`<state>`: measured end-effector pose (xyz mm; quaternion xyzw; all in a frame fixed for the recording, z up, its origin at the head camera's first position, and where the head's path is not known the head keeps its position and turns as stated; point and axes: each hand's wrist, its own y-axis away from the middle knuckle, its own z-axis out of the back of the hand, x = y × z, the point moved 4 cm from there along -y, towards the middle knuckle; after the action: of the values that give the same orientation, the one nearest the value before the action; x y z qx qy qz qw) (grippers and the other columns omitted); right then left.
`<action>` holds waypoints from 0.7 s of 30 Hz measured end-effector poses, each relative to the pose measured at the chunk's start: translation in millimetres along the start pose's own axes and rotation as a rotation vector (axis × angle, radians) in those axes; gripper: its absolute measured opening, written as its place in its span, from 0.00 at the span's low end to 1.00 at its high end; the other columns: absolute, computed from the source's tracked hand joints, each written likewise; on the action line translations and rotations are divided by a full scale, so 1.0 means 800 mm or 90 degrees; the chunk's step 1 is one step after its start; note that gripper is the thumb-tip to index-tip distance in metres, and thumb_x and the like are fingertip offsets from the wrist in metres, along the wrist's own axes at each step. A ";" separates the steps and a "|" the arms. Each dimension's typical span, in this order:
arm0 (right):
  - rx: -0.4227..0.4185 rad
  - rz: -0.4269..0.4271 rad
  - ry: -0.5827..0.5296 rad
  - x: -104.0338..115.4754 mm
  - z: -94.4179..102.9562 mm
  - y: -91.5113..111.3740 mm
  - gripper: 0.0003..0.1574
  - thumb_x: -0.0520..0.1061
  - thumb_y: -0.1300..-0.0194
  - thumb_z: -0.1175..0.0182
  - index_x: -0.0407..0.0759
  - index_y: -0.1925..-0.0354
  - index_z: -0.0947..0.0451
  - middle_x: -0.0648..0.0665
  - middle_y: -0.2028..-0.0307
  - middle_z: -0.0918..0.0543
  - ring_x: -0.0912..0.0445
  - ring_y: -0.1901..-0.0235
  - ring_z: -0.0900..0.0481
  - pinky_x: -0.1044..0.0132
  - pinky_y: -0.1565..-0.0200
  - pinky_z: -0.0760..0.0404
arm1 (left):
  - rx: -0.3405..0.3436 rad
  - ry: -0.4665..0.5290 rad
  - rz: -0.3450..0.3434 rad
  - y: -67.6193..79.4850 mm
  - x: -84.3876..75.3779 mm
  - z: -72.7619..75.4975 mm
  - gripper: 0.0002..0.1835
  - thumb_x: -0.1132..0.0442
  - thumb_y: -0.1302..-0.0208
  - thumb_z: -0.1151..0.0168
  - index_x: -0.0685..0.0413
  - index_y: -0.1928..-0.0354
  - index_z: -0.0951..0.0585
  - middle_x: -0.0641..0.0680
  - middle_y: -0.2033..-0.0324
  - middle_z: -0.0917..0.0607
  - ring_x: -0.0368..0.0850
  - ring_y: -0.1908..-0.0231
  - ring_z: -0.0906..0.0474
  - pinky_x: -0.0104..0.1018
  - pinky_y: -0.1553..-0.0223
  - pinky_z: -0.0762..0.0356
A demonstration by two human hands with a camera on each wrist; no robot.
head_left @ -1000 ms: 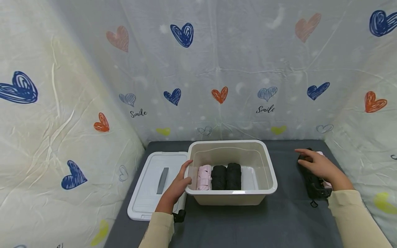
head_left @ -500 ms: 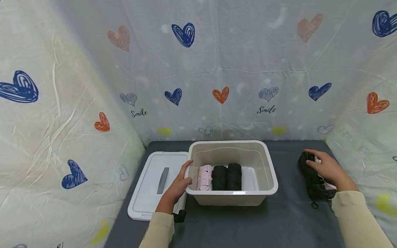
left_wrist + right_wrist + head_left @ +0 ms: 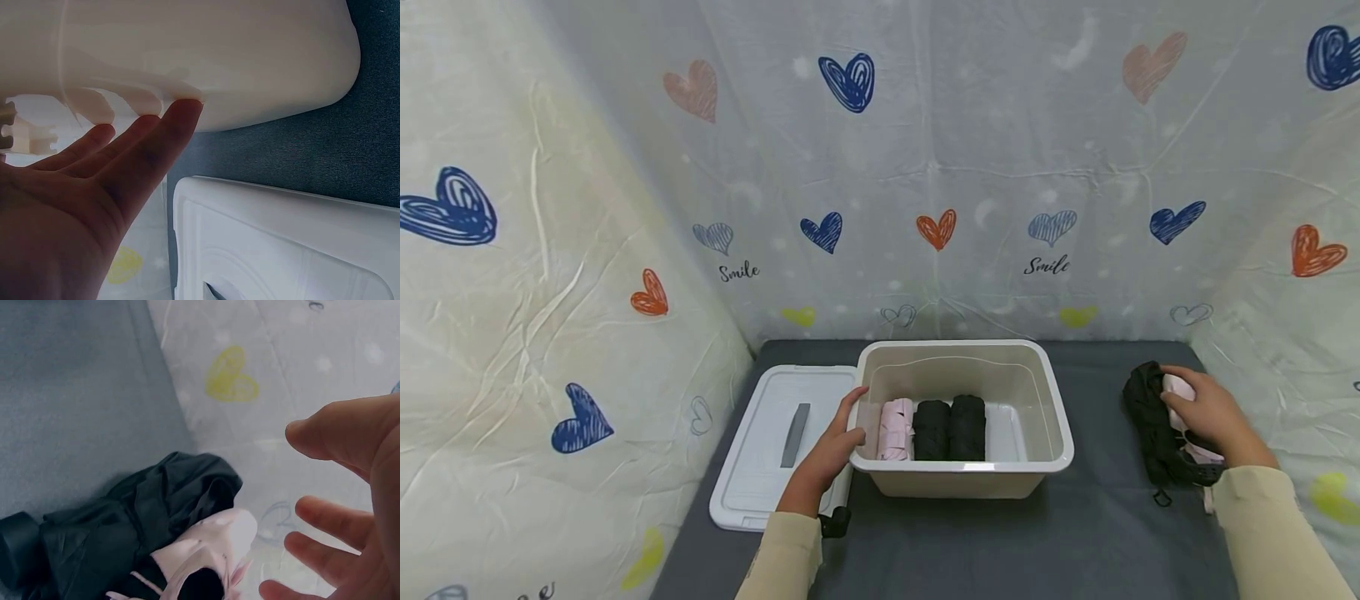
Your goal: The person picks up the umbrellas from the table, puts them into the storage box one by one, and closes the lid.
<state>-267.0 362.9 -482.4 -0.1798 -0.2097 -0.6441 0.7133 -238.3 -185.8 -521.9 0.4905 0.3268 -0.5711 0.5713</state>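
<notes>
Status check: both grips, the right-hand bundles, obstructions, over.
Left grip touching bin. Right grip open beside pink bundle, black bundle alongside. Lid off, left of bin; no obstruction apparent.

The tub (image 3: 957, 485) stands near the back edge of the worktop (image 3: 985, 550), about midway between its side edges. Inside, along the front wall, three rolls lie side by side — the left roll (image 3: 895, 429) nearest the tub's left wall, then the middle roll (image 3: 931, 430), then the right roll (image 3: 967, 427). The lid (image 3: 754, 454) lies flat along the worktop's left edge, just beside the tub. The left hand (image 3: 824, 458) rests at the tub's left rim, its wrist over the lid. Near the worktop's right edge, towards the back right corner, lie two touching bundles: the inner bundle (image 3: 1145, 417) nearer the tub, the outer bundle (image 3: 215, 540) to its right — with the right hand (image 3: 1213, 415) above. Behind the back edge hangs a sheet (image 3: 985, 125).
</notes>
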 end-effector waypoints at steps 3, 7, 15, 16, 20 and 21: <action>0.000 -0.008 -0.002 -0.005 -0.002 0.001 0.35 0.49 0.29 0.52 0.28 0.33 0.41 0.17 0.37 0.40 0.23 0.40 0.42 0.29 0.45 0.41 | 0.003 0.003 -0.006 0.000 -0.001 0.000 0.43 0.68 0.46 0.56 0.27 0.27 0.48 0.56 0.27 0.46 0.59 0.35 0.41 0.55 0.45 0.34; -0.002 -0.032 -0.001 -0.014 -0.005 0.005 0.36 0.50 0.29 0.53 0.26 0.33 0.43 0.14 0.39 0.42 0.22 0.41 0.43 0.29 0.45 0.41 | 0.007 0.009 -0.011 -0.001 0.000 0.001 0.44 0.69 0.46 0.56 0.29 0.27 0.48 0.57 0.28 0.46 0.61 0.35 0.41 0.56 0.46 0.34; -0.007 -0.061 0.008 -0.033 -0.011 0.006 0.38 0.51 0.29 0.53 0.22 0.35 0.44 0.13 0.41 0.43 0.22 0.43 0.43 0.28 0.46 0.40 | 0.010 0.017 -0.003 -0.001 -0.002 0.002 0.43 0.70 0.45 0.55 0.31 0.27 0.49 0.58 0.27 0.46 0.62 0.35 0.42 0.57 0.45 0.34; -0.007 -0.058 0.010 -0.035 -0.012 0.006 0.38 0.50 0.29 0.53 0.22 0.35 0.43 0.13 0.41 0.42 0.22 0.43 0.43 0.29 0.46 0.40 | 0.012 0.018 0.000 0.000 -0.004 0.002 0.44 0.70 0.45 0.55 0.31 0.26 0.49 0.58 0.27 0.46 0.63 0.35 0.42 0.57 0.45 0.34; -0.001 -0.051 0.017 -0.043 -0.019 0.006 0.36 0.48 0.31 0.52 0.23 0.35 0.42 0.13 0.42 0.40 0.22 0.43 0.42 0.29 0.46 0.39 | 0.023 0.023 0.002 0.011 -0.022 0.002 0.44 0.71 0.45 0.55 0.37 0.26 0.49 0.62 0.27 0.47 0.65 0.35 0.42 0.59 0.44 0.35; 0.002 -0.049 0.019 -0.045 -0.020 0.006 0.36 0.47 0.32 0.52 0.23 0.35 0.42 0.12 0.42 0.40 0.22 0.43 0.42 0.29 0.46 0.39 | 0.026 0.024 0.002 0.015 -0.028 0.002 0.43 0.72 0.45 0.55 0.38 0.25 0.49 0.63 0.27 0.47 0.65 0.36 0.42 0.59 0.44 0.35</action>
<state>-264.3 385.0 -515.2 -0.1609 -0.2068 -0.6732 0.6915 -229.7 -181.2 -498.5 0.5132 0.3249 -0.5678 0.5556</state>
